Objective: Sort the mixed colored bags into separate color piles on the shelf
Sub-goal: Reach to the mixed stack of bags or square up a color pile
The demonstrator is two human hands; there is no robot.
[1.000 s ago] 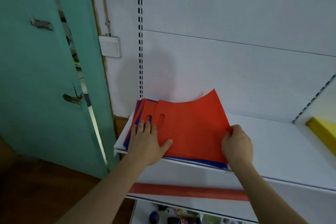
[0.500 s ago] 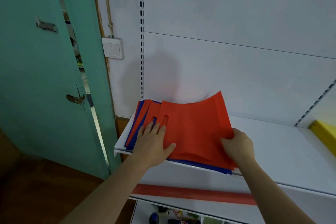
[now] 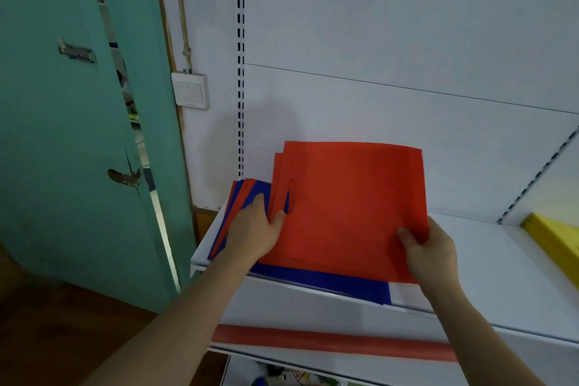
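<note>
Right hand (image 3: 430,252) pinches lower right corner of red bags (image 3: 347,207), thumb on top, lifting them (at least 2 layers, by stepped left edge) tilted up off mixed pile (image 3: 247,194). Left hand (image 3: 255,229) presses flat on pile at shelf (image 3: 501,263) left end, thumb touching red edge. Bare shelf lies right of right hand, nearer it; judged: carry rightward.
</note>
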